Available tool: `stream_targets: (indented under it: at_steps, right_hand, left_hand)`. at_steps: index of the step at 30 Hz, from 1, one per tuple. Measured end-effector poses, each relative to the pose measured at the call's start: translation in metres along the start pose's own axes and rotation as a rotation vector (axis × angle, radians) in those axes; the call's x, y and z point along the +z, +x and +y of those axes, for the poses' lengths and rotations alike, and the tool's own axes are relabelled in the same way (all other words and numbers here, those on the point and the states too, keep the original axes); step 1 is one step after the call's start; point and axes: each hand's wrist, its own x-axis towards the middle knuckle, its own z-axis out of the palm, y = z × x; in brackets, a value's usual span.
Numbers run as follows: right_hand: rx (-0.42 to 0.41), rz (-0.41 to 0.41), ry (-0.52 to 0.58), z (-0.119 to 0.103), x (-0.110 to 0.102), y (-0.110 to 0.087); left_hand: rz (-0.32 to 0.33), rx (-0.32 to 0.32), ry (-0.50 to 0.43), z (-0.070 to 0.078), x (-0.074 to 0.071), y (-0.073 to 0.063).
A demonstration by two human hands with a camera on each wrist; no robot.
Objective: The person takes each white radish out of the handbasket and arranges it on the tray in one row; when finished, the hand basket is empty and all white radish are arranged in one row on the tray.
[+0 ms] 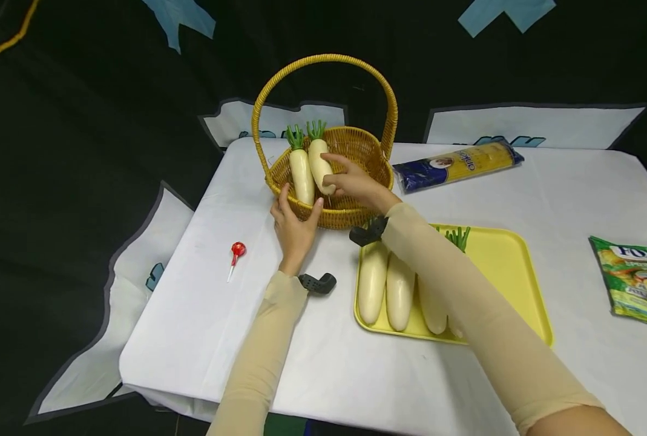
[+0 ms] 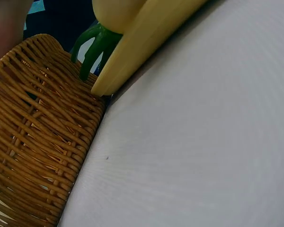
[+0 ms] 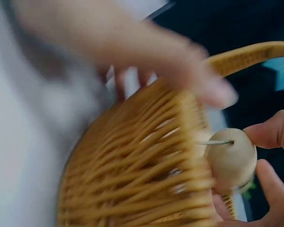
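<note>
My right hand (image 1: pixel 353 181) pinches a white radish (image 1: pixel 319 162) near its lower end, thumb and fingers on either side of it, as the right wrist view shows. The radish leans inside a wicker basket (image 1: pixel 350 219), green leaves up over the far rim. Beside it, on its left, a second white radish (image 1: pixel 301 175) stands in the basket. My left hand (image 1: pixel 294 233) holds the basket at its front left, with thumb and fingers spread along the rim. The basket's woven wall (image 2: pixel 38 127) fills the left of the left wrist view.
Right of my left forearm, a yellow tray (image 1: pixel 497 260) bears several white radishes (image 1: pixel 373 284), partly under my right sleeve. A pasta packet (image 1: pixel 459 166) lies behind the tray, a green packet (image 1: pixel 636 281) at far right. On the left lies a red lollipop (image 1: pixel 238 249).
</note>
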Motion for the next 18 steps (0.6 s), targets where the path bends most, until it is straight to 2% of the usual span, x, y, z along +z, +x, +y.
stream_targets:
  at_steps: [4, 6, 13, 18]
  right_hand:
    - [0.026, -0.067, 0.27, -0.006, -0.009, -0.014]
    - [0.032, -0.085, 0.339, -0.008, -0.013, -0.023]
    - [0.018, -0.105, 0.398, -0.012, -0.024, -0.062]
    - [-0.003, -0.155, 0.428, -0.013, -0.036, -0.098]
  left_hand:
    - [0.0, -0.006, -0.005, 0.001, 0.001, 0.001]
    - [0.0, -0.006, -0.011, 0.002, 0.001, 0.001]
    - [-0.004, -0.015, -0.026, 0.004, 0.002, 0.001]
    - [-0.019, -0.024, -0.044, 0.004, 0.001, 0.001]
